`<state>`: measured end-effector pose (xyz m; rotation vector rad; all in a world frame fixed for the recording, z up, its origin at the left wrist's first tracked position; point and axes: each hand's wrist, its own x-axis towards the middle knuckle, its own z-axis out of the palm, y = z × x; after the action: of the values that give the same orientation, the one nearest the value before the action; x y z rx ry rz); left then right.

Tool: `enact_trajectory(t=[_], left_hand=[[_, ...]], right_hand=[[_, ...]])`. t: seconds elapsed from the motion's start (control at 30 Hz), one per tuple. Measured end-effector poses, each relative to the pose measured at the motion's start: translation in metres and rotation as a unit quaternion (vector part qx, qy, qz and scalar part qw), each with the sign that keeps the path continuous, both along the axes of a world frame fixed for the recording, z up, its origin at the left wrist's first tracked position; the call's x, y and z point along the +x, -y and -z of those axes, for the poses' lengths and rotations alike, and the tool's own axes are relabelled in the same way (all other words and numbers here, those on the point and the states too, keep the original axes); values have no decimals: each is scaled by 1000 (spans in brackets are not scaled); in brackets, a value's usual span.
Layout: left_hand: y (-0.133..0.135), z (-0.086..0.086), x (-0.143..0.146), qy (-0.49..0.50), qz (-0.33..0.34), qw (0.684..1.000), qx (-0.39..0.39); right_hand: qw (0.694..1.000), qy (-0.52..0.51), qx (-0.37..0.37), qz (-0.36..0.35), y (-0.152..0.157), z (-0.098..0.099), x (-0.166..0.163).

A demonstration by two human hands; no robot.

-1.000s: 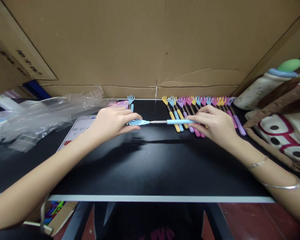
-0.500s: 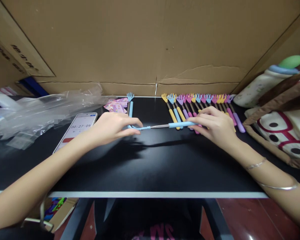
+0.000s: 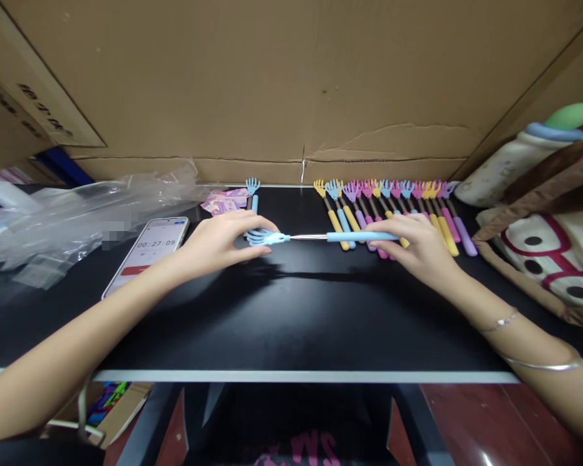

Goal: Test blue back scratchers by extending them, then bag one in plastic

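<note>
A phone (image 3: 150,252) lies at mid-left of the frame. Near the centre, the left hand (image 3: 218,239) pinches a blue scratcher (image 3: 333,237) by its head; the right hand (image 3: 420,243) grips its handle. A row of scratchers (image 3: 397,189) lies right of centre.

blue back scratcher (image 3: 340,237) | head (image 3: 266,238): edge-on → broadside | shaft (image 3: 309,237): sloping → level

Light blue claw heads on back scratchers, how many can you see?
5: the held head by the left hand, the far head beside pink packets, and in the right-hand row, a second-from-left head plus two heads farther right. Others may be hidden.
</note>
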<state>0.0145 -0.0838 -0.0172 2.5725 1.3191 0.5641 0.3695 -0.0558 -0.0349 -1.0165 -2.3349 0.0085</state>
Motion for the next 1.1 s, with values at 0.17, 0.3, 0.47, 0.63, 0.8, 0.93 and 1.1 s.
enact_trajectory(t=[0.17, 0.3, 0.47, 0.63, 0.8, 0.93, 1.1], left_hand=[[2, -2, 2, 19, 3, 999, 32], [3, -1, 3, 14, -6, 998, 61], [4, -1, 5, -3, -11, 993, 116], [9, -1, 7, -40, -5, 986, 161], [12, -1, 8, -79, -17, 978, 193], [11, 0, 7, -115, -7, 970, 212], [11, 1, 6, -130, -16, 967, 218]], right_hand=[[999, 4, -51, 5, -1, 3, 0], [998, 15, -56, 9, -1, 3, 0], [995, 61, -74, -13, 1, -1, -2], [989, 86, -118, -19, 7, -4, -7], [989, 80, -120, -13, 9, -3, -9], [990, 69, -121, -14, 9, -6, -10], [990, 54, -123, -34, 8, -7, -11]])
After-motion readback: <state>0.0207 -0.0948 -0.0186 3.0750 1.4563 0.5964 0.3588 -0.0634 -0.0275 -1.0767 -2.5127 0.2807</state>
